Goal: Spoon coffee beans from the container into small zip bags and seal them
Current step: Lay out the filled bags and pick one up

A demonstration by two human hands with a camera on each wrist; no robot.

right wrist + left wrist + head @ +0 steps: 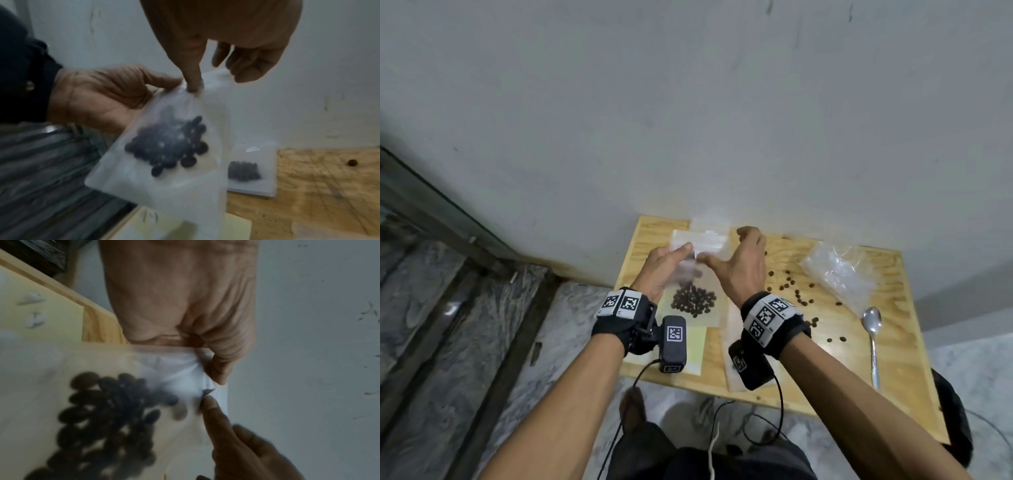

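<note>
I hold a small clear zip bag with a cluster of coffee beans above the wooden table. My left hand pinches its top edge from the left, and my right hand pinches the same edge from the right. In the left wrist view my left hand's thumb presses the bag near its mouth, with the beans hanging below. From the right wrist, my right hand grips the bag at its top, and my left hand backs it. Whether the zip is closed I cannot tell.
Loose beans lie scattered on the table's right half. A metal spoon lies near the right edge, below a crumpled clear plastic bag. A flat bag with beans lies by the wall. A yellow sheet lies under my left wrist.
</note>
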